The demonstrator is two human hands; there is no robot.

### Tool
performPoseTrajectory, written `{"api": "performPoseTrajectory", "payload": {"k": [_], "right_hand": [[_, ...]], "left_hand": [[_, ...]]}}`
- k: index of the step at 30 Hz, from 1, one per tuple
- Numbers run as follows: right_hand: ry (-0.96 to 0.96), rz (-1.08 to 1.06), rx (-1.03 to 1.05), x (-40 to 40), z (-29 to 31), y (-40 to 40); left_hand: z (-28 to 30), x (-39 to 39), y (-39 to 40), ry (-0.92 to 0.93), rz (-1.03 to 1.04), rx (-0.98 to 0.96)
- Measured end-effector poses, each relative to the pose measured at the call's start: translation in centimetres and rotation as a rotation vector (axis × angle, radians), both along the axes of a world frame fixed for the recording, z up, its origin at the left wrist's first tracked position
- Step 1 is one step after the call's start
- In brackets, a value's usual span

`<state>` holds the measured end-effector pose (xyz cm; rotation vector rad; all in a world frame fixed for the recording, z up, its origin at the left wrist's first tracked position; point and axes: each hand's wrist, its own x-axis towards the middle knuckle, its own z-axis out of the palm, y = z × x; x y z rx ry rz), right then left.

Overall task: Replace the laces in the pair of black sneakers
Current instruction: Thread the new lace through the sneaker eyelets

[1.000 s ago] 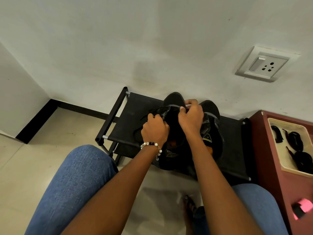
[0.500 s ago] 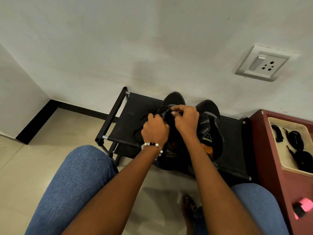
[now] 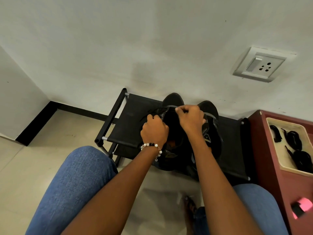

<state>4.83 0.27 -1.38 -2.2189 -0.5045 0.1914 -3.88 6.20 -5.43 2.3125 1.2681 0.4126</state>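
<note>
Now my right hand [image 3: 191, 122] has pulled lace toward the toe; left hand [image 3: 155, 129] grips the sneaker [image 3: 171, 133]; unlacing continues.

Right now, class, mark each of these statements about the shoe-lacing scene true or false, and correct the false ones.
1. Both sneakers sit on a black rack. True.
2. The left hand wears a beaded bracelet. True.
3. The right hand rests on the knee. False: it is pinching something at the left sneaker's top.
4. The cream tray holds white laces. False: its laces are black.
5. A wall socket is upper right. True.
</note>
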Motion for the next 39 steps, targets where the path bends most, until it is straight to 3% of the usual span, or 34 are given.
{"api": "performPoseTrajectory", "payload": {"k": [3,9,12,14,19,21,24,27,31,35,39], "right_hand": [[-0.156,0.041,-0.210,-0.3,-0.4,0.5],[-0.272,0.042,-0.382,-0.7,-0.3,0.8],[-0.144,0.053,-0.338,-0.4,-0.3,0.9],[0.050,0.044,-0.119,0.2,-0.1,0.9],[0.551,-0.095,0.852,1.1,2.3,-0.1],[0.612,-0.108,1.019,1.4,2.8,-0.5],[0.306,-0.053,0.675,1.5,2.1,-0.5],[-0.061,0.178,0.217,1.2,0.8,-0.1],[-0.282,0.331,-0.291,0.4,-1.3,0.9],[-0.348,0.232,-0.337,-0.1,-1.3,1.0],[-0.072,0.107,-0.114,0.2,-1.2,1.2]], "left_hand": [[-0.1,0.0,0.0,0.003,0.002,0.004],[-0.1,0.1,0.1,0.001,-0.004,-0.002],[-0.1,0.1,0.0,0.005,-0.004,-0.002],[-0.1,0.0,0.0,-0.004,-0.003,0.000],[0.0,0.0,-0.1,-0.017,0.005,0.005],[0.0,0.0,-0.1,-0.018,0.006,0.008],[-0.1,-0.1,-0.1,-0.016,0.006,0.003],[-0.1,0.0,-0.1,-0.004,0.001,0.006],[-0.2,0.0,0.0,0.003,-0.008,0.001],[-0.1,0.0,0.1,0.008,-0.005,0.000],[-0.1,0.1,0.0,0.006,-0.005,0.008]]}}
